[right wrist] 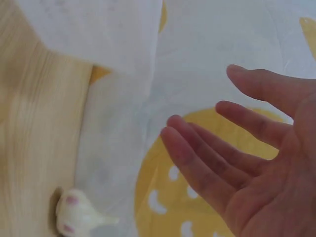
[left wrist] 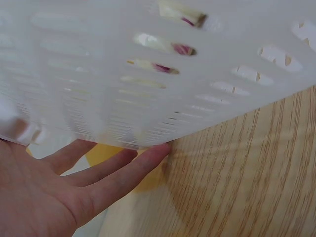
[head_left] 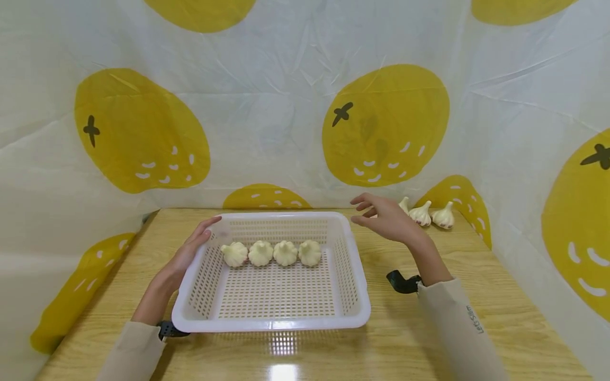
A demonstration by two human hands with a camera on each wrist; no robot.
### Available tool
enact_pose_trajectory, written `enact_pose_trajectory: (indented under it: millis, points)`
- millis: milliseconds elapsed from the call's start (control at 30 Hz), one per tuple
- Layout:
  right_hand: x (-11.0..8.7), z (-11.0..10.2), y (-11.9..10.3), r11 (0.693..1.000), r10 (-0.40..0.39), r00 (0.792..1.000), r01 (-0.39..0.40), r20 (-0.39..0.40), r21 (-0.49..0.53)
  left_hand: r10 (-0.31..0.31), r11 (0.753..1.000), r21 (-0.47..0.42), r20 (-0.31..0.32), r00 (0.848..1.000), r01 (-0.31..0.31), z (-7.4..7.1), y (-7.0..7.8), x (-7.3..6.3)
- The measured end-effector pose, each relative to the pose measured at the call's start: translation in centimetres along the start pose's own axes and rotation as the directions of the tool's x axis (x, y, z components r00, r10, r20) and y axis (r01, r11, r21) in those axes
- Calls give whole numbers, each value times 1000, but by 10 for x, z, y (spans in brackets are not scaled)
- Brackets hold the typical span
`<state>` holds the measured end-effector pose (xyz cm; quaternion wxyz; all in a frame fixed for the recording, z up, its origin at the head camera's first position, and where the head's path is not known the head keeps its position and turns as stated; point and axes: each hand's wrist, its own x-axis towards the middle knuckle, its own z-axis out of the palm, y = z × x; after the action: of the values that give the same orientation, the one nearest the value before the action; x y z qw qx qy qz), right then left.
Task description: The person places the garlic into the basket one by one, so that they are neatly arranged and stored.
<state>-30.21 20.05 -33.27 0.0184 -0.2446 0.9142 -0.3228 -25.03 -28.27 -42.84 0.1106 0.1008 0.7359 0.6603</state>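
Observation:
A white perforated plastic basket (head_left: pixel 271 323) stands in front of me with several garlic bulbs (head_left: pixel 285 253) in a row along its back half. At its left side my left hand (head_left: pixel 188 254) holds the basket, thumb at the rim; the left wrist view shows the fingers (left wrist: pixel 108 177) against its slotted wall. My right hand (head_left: pixel 383 217) is in the air by the back right corner, apart from the rim, fingers loosely bent and holding nothing. Behind it, garlic bulbs (head_left: pixel 443 216) sit at the table's back right, one partly hidden by the hand.
The wood-grain table (head_left: pixel 395 338) ends at a white curtain (head_left: pixel 267 127) printed with large yellow fruit, which hangs behind and along both sides. Black straps (head_left: pixel 404 282) circle both wrists.

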Motion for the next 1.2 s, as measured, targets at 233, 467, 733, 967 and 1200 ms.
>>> enact_pose_trajectory:
  millis: [233,467,733,967,1200]
  points:
    - [-18,-11,42,997,55,989,-47,-135,65,4,1000,-5,5,1000,-4,0,-1,-1]
    - [-32,-19,85,989,137,954,-115,-267,95,12,1000,-3,4,1000,-12,-1,-2,-2]
    - [-43,-18,133,948,304,877,-239,-373,211,12,1000,-10,7,1000,-12,-2,-2,-1]
    - [-48,-17,174,908,419,782,-355,-461,222,12,1000,-7,4,1000,-12,-2,-4,0]
    - [-52,-20,206,895,434,758,-426,-487,135,12,1000,0,7,1000,-13,-2,-4,1]
